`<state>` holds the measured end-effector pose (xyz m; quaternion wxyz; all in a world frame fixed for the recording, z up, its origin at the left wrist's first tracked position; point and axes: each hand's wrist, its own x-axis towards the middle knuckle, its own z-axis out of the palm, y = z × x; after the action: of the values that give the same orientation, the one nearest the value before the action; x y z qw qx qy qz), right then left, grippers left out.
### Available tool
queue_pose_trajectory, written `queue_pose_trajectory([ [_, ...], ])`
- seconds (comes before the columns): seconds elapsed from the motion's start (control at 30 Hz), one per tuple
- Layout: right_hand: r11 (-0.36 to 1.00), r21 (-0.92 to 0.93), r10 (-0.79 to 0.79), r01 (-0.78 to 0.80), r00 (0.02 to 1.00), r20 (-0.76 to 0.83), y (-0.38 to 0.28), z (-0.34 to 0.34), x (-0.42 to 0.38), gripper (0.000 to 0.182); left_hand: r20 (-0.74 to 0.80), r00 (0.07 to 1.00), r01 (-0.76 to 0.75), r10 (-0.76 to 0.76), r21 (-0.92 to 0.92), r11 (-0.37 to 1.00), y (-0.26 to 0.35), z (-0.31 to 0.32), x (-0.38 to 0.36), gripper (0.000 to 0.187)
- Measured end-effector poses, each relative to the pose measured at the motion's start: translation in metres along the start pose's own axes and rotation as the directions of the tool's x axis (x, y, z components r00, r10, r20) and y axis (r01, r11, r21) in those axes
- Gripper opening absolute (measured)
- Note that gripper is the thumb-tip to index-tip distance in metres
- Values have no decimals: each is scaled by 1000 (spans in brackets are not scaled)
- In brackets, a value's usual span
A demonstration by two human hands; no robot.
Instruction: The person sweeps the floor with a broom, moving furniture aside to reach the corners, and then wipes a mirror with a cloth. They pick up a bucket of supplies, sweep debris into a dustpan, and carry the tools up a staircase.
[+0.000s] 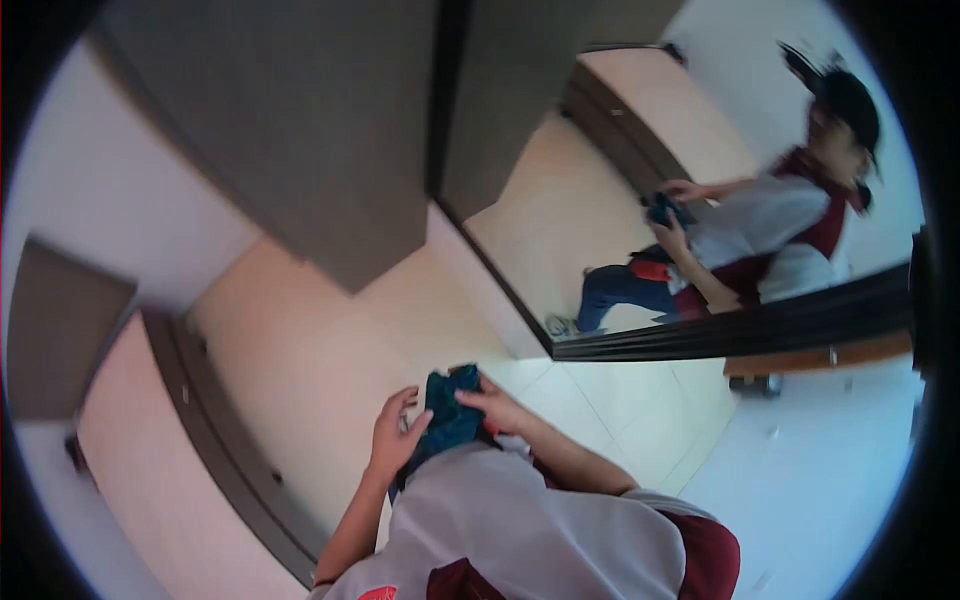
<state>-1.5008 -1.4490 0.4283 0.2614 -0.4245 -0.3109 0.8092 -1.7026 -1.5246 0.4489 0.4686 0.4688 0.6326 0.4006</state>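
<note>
A crumpled dark teal cloth (452,412) is held in front of my waist. My right hand (490,403) grips its right side, with the thumb lying across the front; the fingers behind it are hidden. My left hand (395,435) is at the cloth's left edge. Its thumb touches or nearly touches the cloth, while the fingers are apart and curved beside it. A large mirror (600,200) on the right reflects me from the side with the cloth between both hands.
A grey-brown panel (300,120) hangs over the upper left, beside the mirror's dark frame (740,325). Pale floor tiles (330,350) spread below. On the left, a bed-like piece of furniture with a dark base (215,430) runs along the floor. A blue-white wall (810,460) stands at right.
</note>
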Motion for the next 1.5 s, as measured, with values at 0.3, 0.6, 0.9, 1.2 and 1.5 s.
queue_pose_trajectory([
  [0.3, 908, -136, -409, 397, 765, -497, 44, 55, 9, 59, 300, 949, -87, 102, -63, 994, -11, 4, 57, 27],
  [0.6, 952, -133, -271, 277, 555, -787, 101, 20, 74, 44, 669, 733, -76, -121, 258, 963, -59, -59, 130, 38],
  [0.9, 908, -404, -337, 110, -381, -861, 123, -58, 118, 41, 533, 845, -85, -28, 187, 979, -220, -102, 354, 34],
  [1.2, 712, -683, -429, 163, -670, -606, 136, -176, 143, 38, 91, 740, -672, 667, 55, 738, -158, 37, 528, 50],
  [1.5, 897, -421, -393, 136, -191, -899, 154, -90, 217, 41, 732, 551, -412, 401, -180, 893, -198, 46, 358, 43],
])
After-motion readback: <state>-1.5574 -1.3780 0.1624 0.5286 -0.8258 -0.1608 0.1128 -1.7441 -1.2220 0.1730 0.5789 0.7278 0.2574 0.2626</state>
